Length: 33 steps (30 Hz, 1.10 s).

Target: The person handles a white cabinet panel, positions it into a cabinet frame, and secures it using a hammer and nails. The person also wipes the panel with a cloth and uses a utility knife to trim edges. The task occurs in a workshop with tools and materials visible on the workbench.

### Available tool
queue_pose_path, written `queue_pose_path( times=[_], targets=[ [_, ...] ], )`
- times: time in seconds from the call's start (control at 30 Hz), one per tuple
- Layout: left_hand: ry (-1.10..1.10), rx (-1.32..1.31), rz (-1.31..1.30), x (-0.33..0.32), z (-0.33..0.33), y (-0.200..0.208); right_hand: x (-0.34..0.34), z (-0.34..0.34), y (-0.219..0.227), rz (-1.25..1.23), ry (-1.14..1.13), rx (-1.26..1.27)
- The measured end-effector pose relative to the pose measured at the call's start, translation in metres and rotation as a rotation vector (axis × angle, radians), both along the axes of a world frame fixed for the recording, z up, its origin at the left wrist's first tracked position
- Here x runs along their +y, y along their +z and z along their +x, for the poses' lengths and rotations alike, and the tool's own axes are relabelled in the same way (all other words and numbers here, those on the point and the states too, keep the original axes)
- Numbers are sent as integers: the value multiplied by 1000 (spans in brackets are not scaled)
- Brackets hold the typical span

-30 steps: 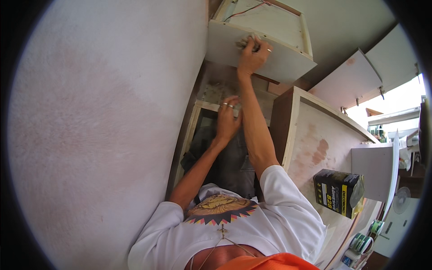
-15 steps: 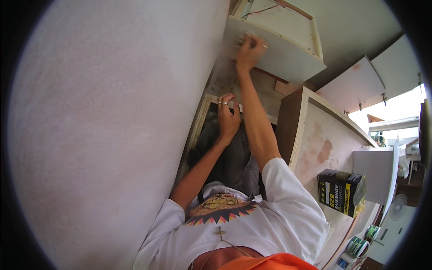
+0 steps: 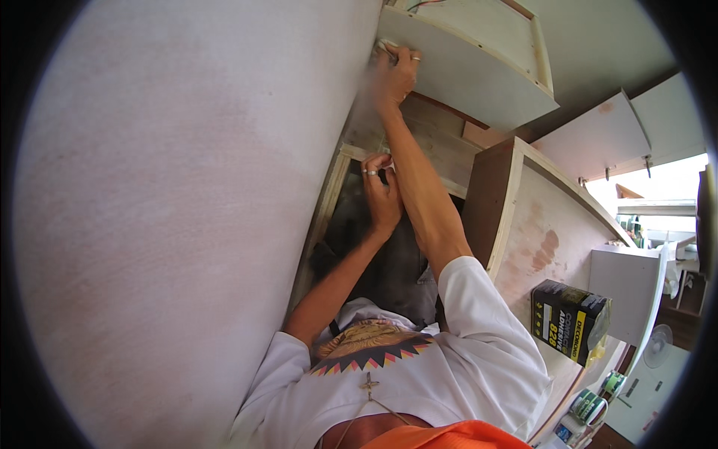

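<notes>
My right hand point(image 3: 398, 75) reaches up to the grey-white panel point(image 3: 456, 63) of an overhead box. Its fingers are closed on a small pale wad, apparently a crumpled cloth point(image 3: 384, 49), pressed where the panel meets the large pale wall board point(image 3: 172, 187). Lower down, beside my right forearm, my left hand point(image 3: 381, 196) has its fingers curled in by the light wooden frame point(image 3: 350, 153). Something whitish shows at its fingertips, but I cannot make out what it is.
Right of my arms stands an open-framed cabinet point(image 3: 490, 202) with a stained panel. A black and yellow adhesive can point(image 3: 570, 322) rests on it. Pale cabinet doors point(image 3: 598, 135) hang at upper right. Tape rolls point(image 3: 587, 406) lie at lower right. Wires point(image 3: 426, 4) show in the overhead box.
My right hand has slid left along the panel with the pale wad, into the corner by the wall board. My left hand stays by the wooden frame. The view has shifted slightly.
</notes>
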<state>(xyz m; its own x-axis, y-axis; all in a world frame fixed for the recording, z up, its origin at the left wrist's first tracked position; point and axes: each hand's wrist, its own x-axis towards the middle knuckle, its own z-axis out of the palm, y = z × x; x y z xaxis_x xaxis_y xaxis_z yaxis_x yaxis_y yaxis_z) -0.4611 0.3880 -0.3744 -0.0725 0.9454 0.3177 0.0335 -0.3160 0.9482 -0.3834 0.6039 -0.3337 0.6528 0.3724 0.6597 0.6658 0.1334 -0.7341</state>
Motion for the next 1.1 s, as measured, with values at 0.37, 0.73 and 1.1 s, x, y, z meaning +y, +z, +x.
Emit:
queue_pose_path(
  times=[0.37, 0.73, 1.1],
  targets=[
    [-18, 6, 51, 1, 8, -2, -2, 12, -7, -79, -68, -118],
    [-83, 249, -70, -20, -39, -65, 5, 2, 15, 79, -29, -6],
    [-156, 424, -112, -13, -67, -96, -7, -26, -60, -169, 44, 332]
  ],
)
